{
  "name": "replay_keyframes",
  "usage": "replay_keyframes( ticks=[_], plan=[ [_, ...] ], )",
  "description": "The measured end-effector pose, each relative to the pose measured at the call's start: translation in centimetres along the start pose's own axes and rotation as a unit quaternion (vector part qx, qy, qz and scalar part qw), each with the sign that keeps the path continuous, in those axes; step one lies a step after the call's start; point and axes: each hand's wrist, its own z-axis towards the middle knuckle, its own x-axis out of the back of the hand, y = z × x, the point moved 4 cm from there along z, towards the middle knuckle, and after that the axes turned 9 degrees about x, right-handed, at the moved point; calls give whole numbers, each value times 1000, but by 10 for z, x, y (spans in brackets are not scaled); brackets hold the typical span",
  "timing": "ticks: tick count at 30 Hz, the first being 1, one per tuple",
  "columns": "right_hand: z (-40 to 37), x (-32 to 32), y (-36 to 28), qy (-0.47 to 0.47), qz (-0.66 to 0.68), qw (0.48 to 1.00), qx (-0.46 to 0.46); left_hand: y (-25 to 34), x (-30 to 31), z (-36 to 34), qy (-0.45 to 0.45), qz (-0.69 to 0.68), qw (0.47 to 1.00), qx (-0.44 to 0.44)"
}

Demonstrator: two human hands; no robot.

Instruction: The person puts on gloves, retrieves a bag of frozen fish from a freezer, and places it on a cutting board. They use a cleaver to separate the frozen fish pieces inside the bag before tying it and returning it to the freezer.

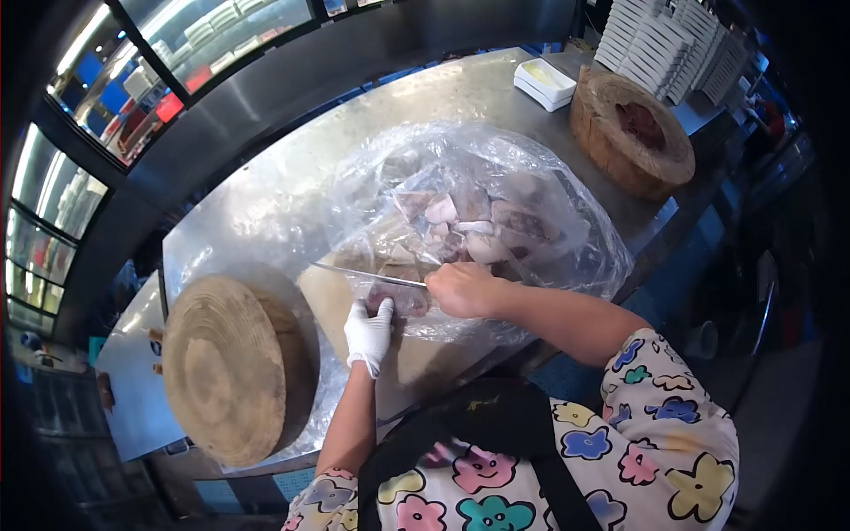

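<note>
My left hand (368, 334), in a white glove, grips the left end of a pinkish piece of raw meat or seafood (405, 301); its exact kind I cannot tell. My right hand (462, 290) is bare and closed around the handle of a long knife. The knife's blade (359, 272) points left, just beyond the piece and above the pale cutting board (323, 296). Past the knife, a large clear plastic bag (575, 208) lies spread open over the board's far part. Several pale and pinkish cut chunks (474, 212) are heaped on it.
A thick round wooden block (217, 372) stands at the left of the metal table (266, 208). Another round block (620, 150) with dark red meat on it is at the far right, near white trays (544, 84) and stacked white containers (642, 49).
</note>
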Motion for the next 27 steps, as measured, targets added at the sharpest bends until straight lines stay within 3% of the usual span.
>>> replay_keyframes(
  ticks=[1, 3, 5, 9, 13, 14, 17, 19, 21, 27],
  plan=[
    [2, 4, -1, 4, -2, 1000, 13, 4, 4, 0, -6, -26, 999, 43],
    [1, 19, -5, 21, -6, 1000, 8, 24, 8, -9, 3, -21, 999, 31],
    [1, 13, -3, 14, 4, 1000, 1, 48, 9, -20, 39, 4, 994, -99],
    [11, -5, 28, 14, -16, 999, 26, 11, -4, 0, 17, 59, 998, -22],
    [7, -19, 18, 3, 2, 1000, 10, 27, -6, -10, -46, 49, 997, 30],
    [9, -13, 12, 9, -1, 1000, 0, 12, -12, -3, -25, 52, 998, -18],
    [9, -9, 10, 28, -9, 999, -15, 1, -21, -11, -10, 52, 999, -10],
    [6, -11, 24, 105, 27, 993, -44, 1, -22, -19, 15, 56, 998, -34],
    [-23, 0, 17, 112, 35, 992, -37, 5, -20, -40, -21, -15, 993, 113],
    [-76, -8, 0, 137, 85, 986, -48, -14, -38, -39, -18, -86, 993, 83]
  ],
)
